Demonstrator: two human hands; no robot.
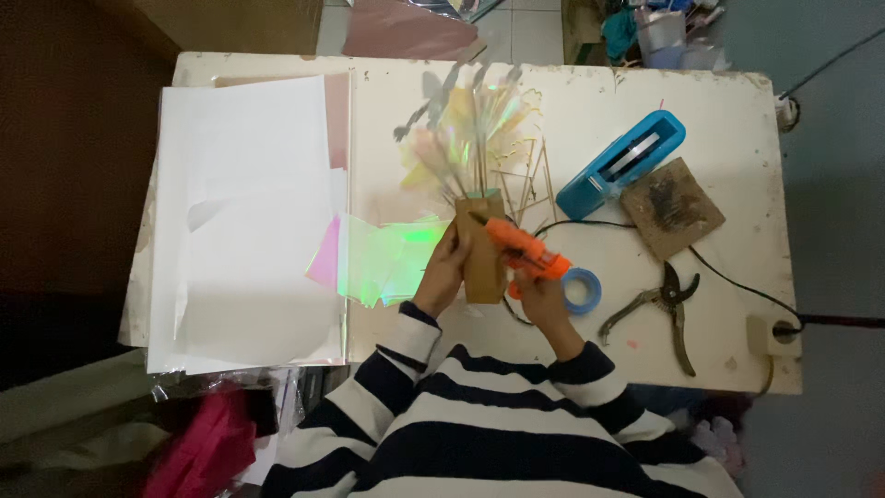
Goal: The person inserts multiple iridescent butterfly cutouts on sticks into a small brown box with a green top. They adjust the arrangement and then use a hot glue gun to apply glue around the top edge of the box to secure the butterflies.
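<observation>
At table centre, near the front edge, a brown paper-wrapped bundle (483, 254) stands with its long axis running near-to-far, iridescent cellophane flowers on thin sticks (479, 129) fanning out of its far end. Left hand (446, 267) is closed around the bundle's left side, fingers curled over the wrap. Right hand (537, 293) grips an orange glue gun (522, 249) by the handle; gun lies diagonally, nozzle pointing far-left and touching or just above the wrap's upper face near its far end, so the bundle sits directly left of the right hand. Black cord (728, 277) trails right to a socket (772, 334) at the table's right edge. Blue tape roll (583, 290) sits just beside the right hand. Further right: pruning shears (668, 309), brown square pad (671, 207), blue tape dispenser (622, 164). Left of the bundle lie iridescent film sheets (383, 258), then a stack of white paper (244, 221) on the white table (737, 111).
</observation>
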